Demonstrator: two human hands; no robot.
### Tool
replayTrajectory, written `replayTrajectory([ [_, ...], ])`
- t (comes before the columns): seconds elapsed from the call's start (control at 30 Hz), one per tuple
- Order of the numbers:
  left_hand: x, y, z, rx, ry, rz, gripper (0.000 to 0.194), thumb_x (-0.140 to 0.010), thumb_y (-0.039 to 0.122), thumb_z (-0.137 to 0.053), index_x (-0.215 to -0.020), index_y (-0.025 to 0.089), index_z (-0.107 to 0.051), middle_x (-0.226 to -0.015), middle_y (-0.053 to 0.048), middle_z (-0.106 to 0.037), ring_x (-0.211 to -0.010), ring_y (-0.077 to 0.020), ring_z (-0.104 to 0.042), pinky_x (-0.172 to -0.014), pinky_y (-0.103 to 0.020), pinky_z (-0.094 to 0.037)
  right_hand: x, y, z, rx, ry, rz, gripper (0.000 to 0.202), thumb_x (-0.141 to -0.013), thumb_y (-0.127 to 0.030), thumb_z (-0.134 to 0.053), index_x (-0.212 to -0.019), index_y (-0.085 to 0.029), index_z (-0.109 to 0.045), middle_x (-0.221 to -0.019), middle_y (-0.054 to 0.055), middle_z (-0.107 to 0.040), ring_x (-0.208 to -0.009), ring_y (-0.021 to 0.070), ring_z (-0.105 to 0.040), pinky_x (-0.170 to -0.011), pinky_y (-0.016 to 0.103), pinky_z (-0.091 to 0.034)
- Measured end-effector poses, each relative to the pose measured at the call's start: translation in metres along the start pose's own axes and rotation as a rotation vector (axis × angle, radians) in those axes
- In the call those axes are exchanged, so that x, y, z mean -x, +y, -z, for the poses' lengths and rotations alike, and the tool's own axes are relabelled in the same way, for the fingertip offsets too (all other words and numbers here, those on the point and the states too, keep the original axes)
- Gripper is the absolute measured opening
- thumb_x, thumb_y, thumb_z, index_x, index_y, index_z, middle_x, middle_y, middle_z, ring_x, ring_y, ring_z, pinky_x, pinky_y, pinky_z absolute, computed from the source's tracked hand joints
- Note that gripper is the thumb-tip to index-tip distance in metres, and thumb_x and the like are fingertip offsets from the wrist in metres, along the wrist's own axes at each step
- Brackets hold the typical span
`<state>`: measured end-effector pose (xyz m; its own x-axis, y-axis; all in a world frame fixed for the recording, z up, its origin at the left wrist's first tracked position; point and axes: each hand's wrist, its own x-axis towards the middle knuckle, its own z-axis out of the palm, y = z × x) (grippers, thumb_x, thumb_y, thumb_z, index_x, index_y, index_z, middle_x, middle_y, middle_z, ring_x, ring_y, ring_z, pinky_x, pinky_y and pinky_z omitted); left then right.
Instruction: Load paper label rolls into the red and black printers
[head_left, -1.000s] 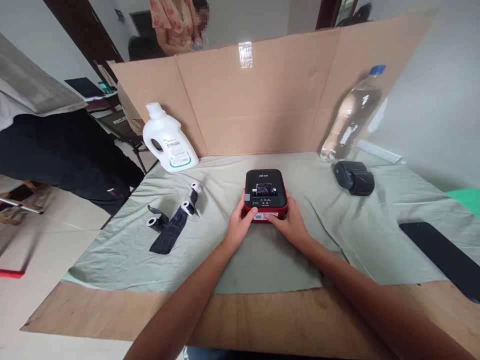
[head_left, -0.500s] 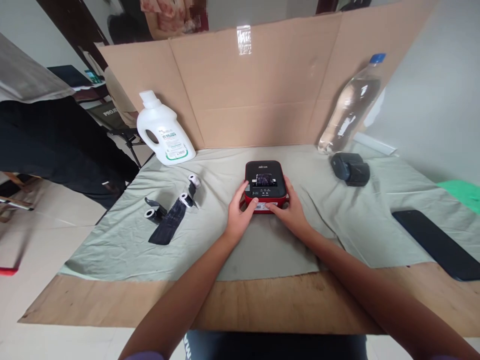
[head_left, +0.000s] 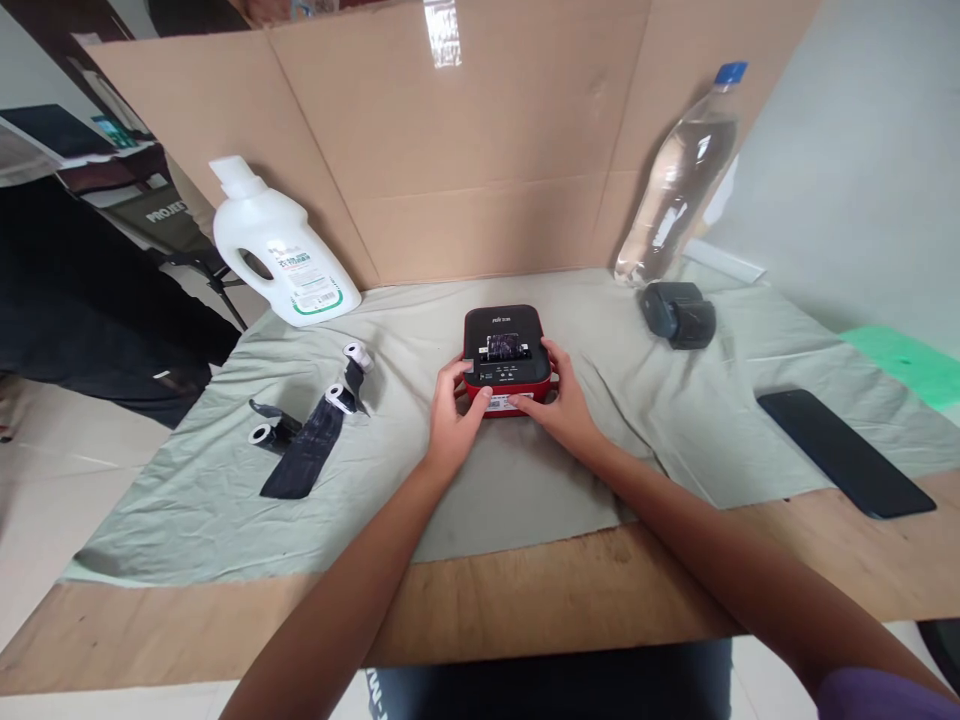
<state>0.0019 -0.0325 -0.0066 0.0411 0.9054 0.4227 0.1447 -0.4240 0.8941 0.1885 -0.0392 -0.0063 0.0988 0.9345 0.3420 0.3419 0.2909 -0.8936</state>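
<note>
A small red and black label printer (head_left: 506,372) sits on the cloth, with black material showing in the slot of its top. My left hand (head_left: 455,420) grips its left side, thumb on the front face near a white label. On the opposite side my right hand (head_left: 564,408) holds it the same way, its thumb also at the front. Both hands are closed around the printer; some fingertips are hidden behind its sides. To the left lie several black rolls with white cores (head_left: 341,398), one with a strip of black material (head_left: 304,460) unrolled.
A white detergent jug (head_left: 281,250) and a clear bottle with a blue cap (head_left: 682,180) lean against the cardboard panel (head_left: 465,130). On the right are a dark device (head_left: 679,315), a black phone (head_left: 844,450) and a green sheet (head_left: 904,362). A person (head_left: 82,310) stands left.
The view has tilted down and shifted, so the whole scene sits differently in the picture. Both hands keep their hold on the printer, which stays in place on the cloth.
</note>
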Motion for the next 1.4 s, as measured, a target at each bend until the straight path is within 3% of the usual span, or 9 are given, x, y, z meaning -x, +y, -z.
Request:
replayTrajectory([
  [0.23,-0.016,-0.018,0.012,-0.045,-0.057,-0.073,0.039,-0.086,0.047,-0.068,-0.111,0.023,-0.050,-0.132,-0.010,-0.047,-0.121,-0.0233,-0.055,-0.099,-0.038,-0.049,-0.006,-0.003,0.010,0.070,-0.002,0.028,0.088,-0.066,-0.045,-0.085,-0.142,-0.029,-0.045,-0.142,0.010,-0.055,-0.118,0.0289,-0.058,-0.103,0.048,-0.048],
  [0.4,-0.019,-0.026,0.009,-0.070,-0.038,-0.096,0.036,-0.086,0.050,-0.067,-0.105,0.023,-0.051,-0.124,-0.009,-0.048,-0.122,-0.0243,-0.053,-0.100,-0.039,-0.048,-0.008,0.000,0.013,0.094,-0.017,0.018,0.087,-0.064,-0.048,-0.086,-0.140,-0.030,-0.048,-0.143,0.009,-0.055,-0.116,0.0313,-0.060,-0.104,0.053,-0.046],
  [0.7,-0.009,-0.011,0.014,-0.223,-0.010,-0.180,0.034,-0.091,0.040,-0.063,-0.120,0.023,-0.056,-0.130,-0.012,-0.051,-0.124,-0.0259,-0.052,-0.096,-0.039,-0.049,-0.003,0.006,0.011,0.146,-0.057,0.052,0.094,-0.077,-0.047,-0.077,-0.157,-0.032,-0.029,-0.155,0.009,-0.045,-0.133,0.0329,-0.051,-0.114,0.056,-0.038],
  [0.83,-0.008,-0.007,0.015,-0.231,-0.006,-0.185,0.032,-0.093,0.038,-0.061,-0.121,0.023,-0.058,-0.132,-0.012,-0.053,-0.123,-0.0257,-0.054,-0.094,-0.038,-0.050,0.001,0.004,0.013,0.137,-0.047,0.028,0.095,-0.078,-0.046,-0.077,-0.158,-0.030,-0.029,-0.151,0.010,-0.050,-0.129,0.0316,-0.054,-0.107,0.051,-0.047],
  [0.97,-0.008,-0.006,0.014,-0.225,0.007,-0.193,0.031,-0.093,0.036,-0.061,-0.121,0.023,-0.059,-0.132,-0.012,-0.055,-0.124,-0.0259,-0.054,-0.093,-0.038,-0.051,0.004,0.004,0.016,0.083,-0.025,-0.013,0.086,-0.078,-0.043,-0.077,-0.154,-0.029,-0.038,-0.139,0.010,-0.060,-0.116,0.0287,-0.062,-0.093,0.045,-0.056],
  [1.4,-0.007,-0.009,0.014,-0.146,-0.016,-0.121,0.031,-0.092,0.036,-0.062,-0.121,0.025,-0.059,-0.134,-0.012,-0.054,-0.125,-0.0262,-0.055,-0.094,-0.039,-0.051,0.006,0.001,0.017,0.163,0.014,0.109,0.065,-0.084,-0.042,-0.071,-0.144,-0.028,-0.052,-0.140,0.011,-0.059,-0.120,0.0300,-0.060,-0.096,0.049,-0.054],
])
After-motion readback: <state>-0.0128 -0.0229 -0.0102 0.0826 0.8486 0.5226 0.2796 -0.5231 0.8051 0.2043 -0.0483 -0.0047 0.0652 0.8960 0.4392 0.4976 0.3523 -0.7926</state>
